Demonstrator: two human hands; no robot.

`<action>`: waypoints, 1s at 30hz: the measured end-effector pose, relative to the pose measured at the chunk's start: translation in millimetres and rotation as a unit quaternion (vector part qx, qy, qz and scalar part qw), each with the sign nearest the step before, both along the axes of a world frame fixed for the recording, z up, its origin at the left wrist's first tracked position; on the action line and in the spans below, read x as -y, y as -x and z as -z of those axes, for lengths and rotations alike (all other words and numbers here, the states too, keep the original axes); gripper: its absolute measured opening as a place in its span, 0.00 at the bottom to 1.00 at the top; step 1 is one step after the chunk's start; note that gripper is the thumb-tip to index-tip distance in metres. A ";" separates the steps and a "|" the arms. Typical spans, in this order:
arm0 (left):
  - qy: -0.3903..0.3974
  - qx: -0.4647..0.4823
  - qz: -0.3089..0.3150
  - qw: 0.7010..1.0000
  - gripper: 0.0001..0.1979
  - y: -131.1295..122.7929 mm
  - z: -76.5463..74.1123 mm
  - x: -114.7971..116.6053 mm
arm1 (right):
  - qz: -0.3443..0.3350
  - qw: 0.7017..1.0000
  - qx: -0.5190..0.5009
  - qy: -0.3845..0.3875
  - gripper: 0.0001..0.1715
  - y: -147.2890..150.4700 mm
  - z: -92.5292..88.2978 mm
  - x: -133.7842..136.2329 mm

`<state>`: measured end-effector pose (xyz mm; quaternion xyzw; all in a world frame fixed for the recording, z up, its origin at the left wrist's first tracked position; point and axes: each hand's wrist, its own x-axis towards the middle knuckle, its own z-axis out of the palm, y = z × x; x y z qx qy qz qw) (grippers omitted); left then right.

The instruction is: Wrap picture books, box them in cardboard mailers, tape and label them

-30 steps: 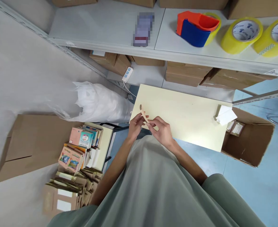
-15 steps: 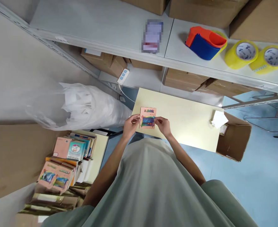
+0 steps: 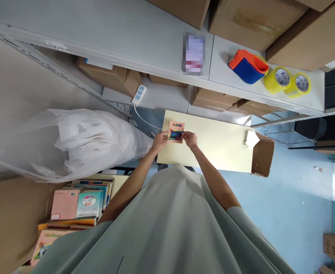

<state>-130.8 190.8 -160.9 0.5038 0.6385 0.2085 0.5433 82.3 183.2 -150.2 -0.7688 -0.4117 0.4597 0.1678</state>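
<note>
A thin pink booklet [image 3: 176, 132] with a dark, colourful picture on its cover is held over the pale yellow table [image 3: 213, 146]. My left hand [image 3: 160, 142] pinches its left edge between thumb and fingers. On the opposite side, my right hand [image 3: 190, 139] grips the right edge the same way. The cover faces up towards me, and the lettering is too small to read.
A large white plastic-wrapped roll [image 3: 99, 142] stands at the left, above stacked books [image 3: 66, 203]. White paper pieces [image 3: 251, 139] lie at the table's right end, beside an open carton [image 3: 262, 155]. The shelf [image 3: 113, 45] ahead bears a tape dispenser [image 3: 248, 67] and tape rolls [image 3: 277, 80].
My head view has shifted, so the shelf and table sit differently in the picture. Both hands still hold the booklet, which appears slightly farther up and smaller.
</note>
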 end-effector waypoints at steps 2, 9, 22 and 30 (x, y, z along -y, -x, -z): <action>-0.009 0.007 0.010 1.000 0.17 2.9 2.7 -6.0 | 0.008 1.000 0.012 0.004 0.22 4.7 -0.7 -6.1; -0.002 0.040 0.000 0.999 0.21 25.6 -0.8 6.3 | -0.026 1.000 -0.002 0.003 0.11 32.6 -7.6 3.8; -0.114 0.145 -0.058 0.981 0.23 131.2 -59.0 77.0 | -0.100 0.988 -0.091 -0.079 0.17 92.9 -48.4 22.3; -0.198 0.007 -0.140 0.970 0.19 215.0 -104.4 87.5 | -0.201 0.959 -0.138 -0.147 0.27 155.4 -100.4 11.6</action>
